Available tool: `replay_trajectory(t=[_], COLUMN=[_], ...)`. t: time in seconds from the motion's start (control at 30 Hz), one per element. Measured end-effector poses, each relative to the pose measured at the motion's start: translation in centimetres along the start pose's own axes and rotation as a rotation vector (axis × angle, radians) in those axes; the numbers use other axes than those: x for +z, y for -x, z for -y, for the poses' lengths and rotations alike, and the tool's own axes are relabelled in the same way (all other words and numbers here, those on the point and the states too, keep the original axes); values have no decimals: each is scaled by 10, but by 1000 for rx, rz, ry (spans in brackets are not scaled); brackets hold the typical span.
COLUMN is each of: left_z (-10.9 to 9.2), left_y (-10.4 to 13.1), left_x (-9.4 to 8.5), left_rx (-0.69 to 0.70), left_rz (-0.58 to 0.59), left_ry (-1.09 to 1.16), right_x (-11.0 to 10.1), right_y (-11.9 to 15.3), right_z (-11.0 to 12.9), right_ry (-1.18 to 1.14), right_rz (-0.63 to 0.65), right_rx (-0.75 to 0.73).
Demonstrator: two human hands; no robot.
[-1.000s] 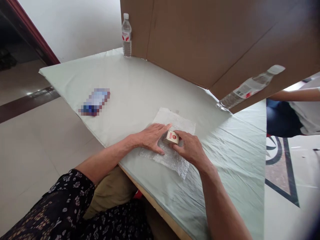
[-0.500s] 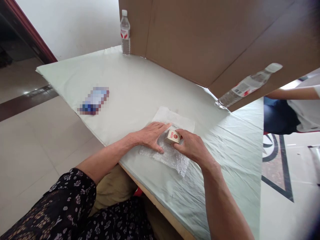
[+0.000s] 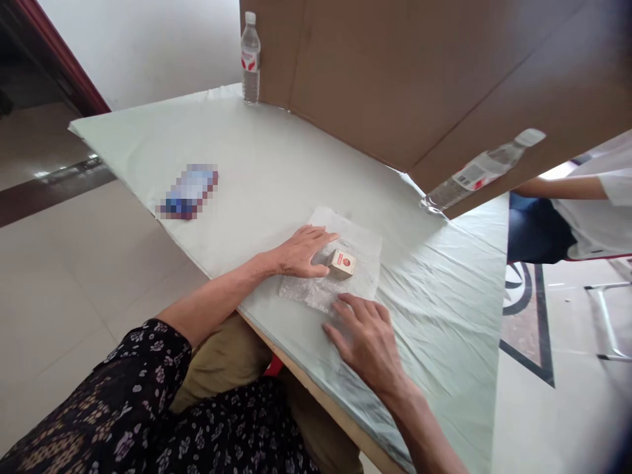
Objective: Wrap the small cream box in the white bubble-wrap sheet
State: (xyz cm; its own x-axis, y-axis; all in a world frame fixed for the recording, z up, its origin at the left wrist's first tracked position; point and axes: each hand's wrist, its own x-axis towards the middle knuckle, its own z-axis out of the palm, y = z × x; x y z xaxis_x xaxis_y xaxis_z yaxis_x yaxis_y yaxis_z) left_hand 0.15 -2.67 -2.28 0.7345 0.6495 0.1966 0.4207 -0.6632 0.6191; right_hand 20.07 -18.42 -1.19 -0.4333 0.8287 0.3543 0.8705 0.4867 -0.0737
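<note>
Glossy pale floor tiles [image 3: 64,289] lie well to the left of the small box [image 3: 342,264], and a plain white wall [image 3: 148,52] rises beyond it. The box lies on the bench [image 3: 247,171], whose pale green cloth is smooth to the box's left and finely creased to its right. A tall brown panel [image 3: 375,72], seemingly cardboard, stands folded beyond the box; past it to the right sits a person [image 3: 587,227] in a white top. The left arm, in a black floral sleeve [image 3: 158,355], stretches in straight; its hand [image 3: 301,253] lies palm down just left of the box, fingers spread, grasping nothing, thumb at the box's near corner, though contact is hard to tell. The bare right forearm angles up to a hand [image 3: 368,336] on the near side, fingers loosely bent and parted, thumb apart, holding nothing visible. Crinkled translucent bubble wrap [image 3: 363,243] spreads under the box. Clear ribbed bottles stand beyond it, one far left [image 3: 251,62], one right [image 3: 476,178]. Smallest is the box itself, cream, squarish, sharp-edged, red-marked on top.
</note>
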Motion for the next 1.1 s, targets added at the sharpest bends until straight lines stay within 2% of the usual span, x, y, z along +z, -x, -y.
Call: replay_trajectory(t=[0.1, 0.23, 0.37, 0.47, 0.67, 0.83, 0.97, 1.1], left_z=[1, 1, -2, -3, -4, -7, -7, -7], left_y=[0, 0, 1, 1, 1, 3, 3, 0], left_x=[-1, -7, -14, -16, -15, -18, -20, -14], left_rx=[26, 22, 38, 60, 58, 53, 67, 34], left_rz=[-79, -107, -108, -120, -129, -71, -10, -33], left_ry=[30, 123, 218, 240, 309, 417, 444, 358], right_x=[15, 17, 4, 3, 17, -1, -16, -13], right_y=[2, -7, -5, 1, -1, -17, -38, -62], right_z=[10, 0, -3, 4, 8, -6, -25, -52], right_ry=[87, 45, -35, 26, 97, -50, -50, -71], right_rz=[-92, -183, -106, -41, -121, -127, -131, -88], right_rx=[-46, -2, -29, -78, -64, 29, 116, 226])
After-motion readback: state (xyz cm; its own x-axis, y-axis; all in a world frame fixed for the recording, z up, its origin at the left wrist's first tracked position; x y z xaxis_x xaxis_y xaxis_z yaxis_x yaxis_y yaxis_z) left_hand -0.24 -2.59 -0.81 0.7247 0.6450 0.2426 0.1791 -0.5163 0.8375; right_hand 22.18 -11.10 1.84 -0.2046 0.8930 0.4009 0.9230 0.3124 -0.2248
